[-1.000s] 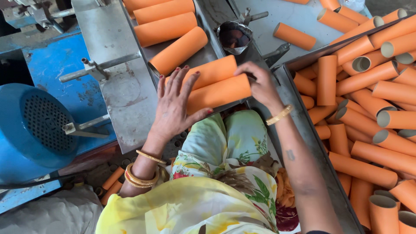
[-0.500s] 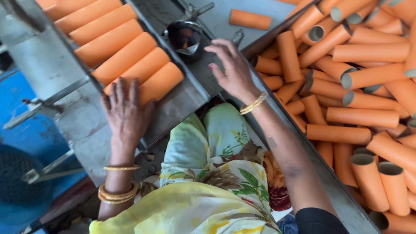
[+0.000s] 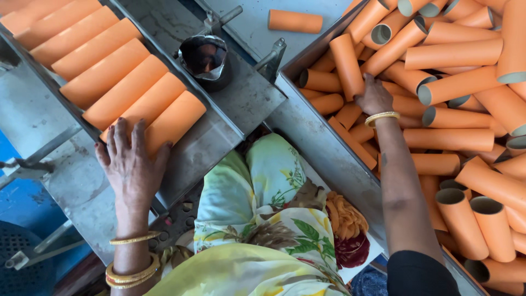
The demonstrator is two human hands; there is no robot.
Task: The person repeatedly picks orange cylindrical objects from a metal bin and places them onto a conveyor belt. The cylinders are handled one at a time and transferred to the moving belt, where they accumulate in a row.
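Left hand (image 3: 131, 164) flat, grip spread, on nearest of six orange cardboard tubes (image 3: 174, 121) in metal chute (image 3: 219, 137). Right hand (image 3: 373, 97) in bin (image 3: 312, 126) of loose tubes; grip unclear. One tube (image 3: 295, 21) lies apart.

Beyond your fingers a worn grey metal worktable (image 3: 241, 104) stretches away, scuffed and dull in soft, even light. Left of your fingers you see a blue painted machine housing (image 3: 22, 192) and a dark perforated grille (image 3: 16, 246) low in the corner.
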